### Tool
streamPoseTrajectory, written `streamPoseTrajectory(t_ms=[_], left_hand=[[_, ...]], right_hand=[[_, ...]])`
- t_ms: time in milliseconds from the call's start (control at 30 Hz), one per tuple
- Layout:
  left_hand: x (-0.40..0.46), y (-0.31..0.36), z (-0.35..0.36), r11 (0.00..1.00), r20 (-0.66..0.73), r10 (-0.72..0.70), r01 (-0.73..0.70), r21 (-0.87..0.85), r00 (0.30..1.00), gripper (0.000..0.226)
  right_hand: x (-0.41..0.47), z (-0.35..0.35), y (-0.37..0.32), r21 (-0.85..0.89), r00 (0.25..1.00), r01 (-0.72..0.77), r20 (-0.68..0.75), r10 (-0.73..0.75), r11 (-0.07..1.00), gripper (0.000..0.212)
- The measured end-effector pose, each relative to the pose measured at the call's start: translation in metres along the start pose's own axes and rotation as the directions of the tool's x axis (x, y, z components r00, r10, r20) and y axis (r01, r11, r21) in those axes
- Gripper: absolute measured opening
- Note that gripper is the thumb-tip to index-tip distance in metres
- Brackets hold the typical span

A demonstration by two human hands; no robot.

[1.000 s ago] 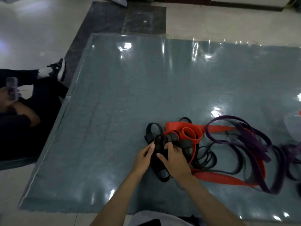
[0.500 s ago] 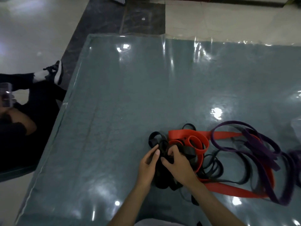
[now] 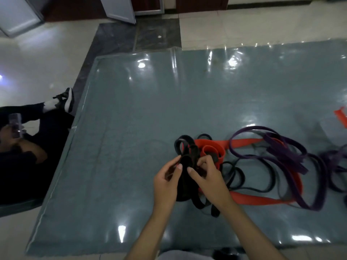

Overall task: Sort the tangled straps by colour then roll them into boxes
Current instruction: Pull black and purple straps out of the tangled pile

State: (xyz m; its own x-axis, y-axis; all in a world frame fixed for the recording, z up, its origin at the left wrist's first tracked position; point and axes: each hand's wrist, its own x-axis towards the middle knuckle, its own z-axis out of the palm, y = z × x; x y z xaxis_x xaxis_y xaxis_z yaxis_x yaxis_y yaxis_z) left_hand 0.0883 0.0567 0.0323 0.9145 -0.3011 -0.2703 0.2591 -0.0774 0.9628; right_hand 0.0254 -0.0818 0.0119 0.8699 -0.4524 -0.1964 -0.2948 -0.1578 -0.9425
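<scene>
At the near middle of the table [image 3: 131, 139], my left hand [image 3: 166, 182] and right hand [image 3: 208, 177] both pinch the black strap [image 3: 187, 162], which should be drawn clear of the red strap [image 3: 212, 147] slowly, loop by loop.

I see strap tangle [image 3: 234, 166] on table [image 3: 131, 166], right of centre; both hands at its left end, left hand [image 3: 166, 182] beside right hand [image 3: 208, 178]. Seated person [image 3: 28, 152] left of table.

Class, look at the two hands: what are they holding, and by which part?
Both hands hold the bundle of wide black rubber straps: the left hand grips its left side, the right hand pinches its right side.
</scene>
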Motion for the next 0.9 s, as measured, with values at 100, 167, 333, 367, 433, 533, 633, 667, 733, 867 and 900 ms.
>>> streamPoseTrajectory(t_ms=[100,167,333,367,433,533,633,667,733,867,900], left_hand=[[-0.021,0.013,0.018,0.997,-0.053,0.077,-0.075,0.032,0.996,0.025],[-0.035,0.022,0.034,0.995,-0.061,0.1,-0.098,0.031,0.993,0.026],[-0.065,0.029,0.07,0.997,-0.091,0.078,-0.077,0.009,0.993,0.024],[-0.071,0.03,0.077,0.997,-0.098,0.072,-0.072,0.003,0.993,0.023],[-0.084,0.032,0.093,0.997,-0.102,0.071,-0.072,-0.005,0.992,0.021],[-0.104,0.037,0.123,0.991,-0.088,0.13,-0.129,0.018,0.988,0.021],[-0.12,0.044,0.156,0.985,-0.03,0.167,-0.166,0.047,0.985,0.02],[-0.124,0.048,0.168,0.983,-0.006,0.179,-0.178,0.049,0.984,0.02],[-0.129,0.059,0.195,0.978,0.033,0.205,-0.206,0.043,0.978,0.019],[-0.139,0.088,0.254,0.966,0.144,0.259,-0.259,-0.02,0.955,0.021],[-0.14,0.094,0.27,0.963,0.171,0.269,-0.267,-0.036,0.948,0.022]], right_hand=[[-0.021,-0.016,-0.012,0.033,0.999,0.038,0.01,-0.038,0.999,0.03],[-0.032,-0.028,-0.019,0.066,0.999,0.051,-0.012,-0.05,0.997,0.031],[-0.051,-0.069,-0.016,0.119,0.998,0.056,-0.022,-0.054,0.991,0.034],[-0.055,-0.079,-0.015,0.13,0.999,0.054,-0.008,-0.053,0.99,0.034],[-0.065,-0.097,-0.013,0.173,0.999,0.042,0.026,-0.047,0.984,0.033],[-0.079,-0.128,-0.008,0.234,0.997,0.042,0.046,-0.054,0.971,0.032],[-0.092,-0.164,-0.005,0.299,0.998,0.052,0.024,-0.062,0.953,0.032],[-0.095,-0.178,-0.004,0.31,0.998,0.058,0.007,-0.063,0.949,0.033],[-0.101,-0.209,-0.006,0.328,0.996,0.091,-0.042,-0.081,0.94,0.031],[-0.104,-0.277,-0.016,0.352,0.977,0.175,-0.181,-0.117,0.919,0.03],[-0.105,-0.295,-0.019,0.355,0.97,0.196,-0.209,-0.126,0.914,0.028]])
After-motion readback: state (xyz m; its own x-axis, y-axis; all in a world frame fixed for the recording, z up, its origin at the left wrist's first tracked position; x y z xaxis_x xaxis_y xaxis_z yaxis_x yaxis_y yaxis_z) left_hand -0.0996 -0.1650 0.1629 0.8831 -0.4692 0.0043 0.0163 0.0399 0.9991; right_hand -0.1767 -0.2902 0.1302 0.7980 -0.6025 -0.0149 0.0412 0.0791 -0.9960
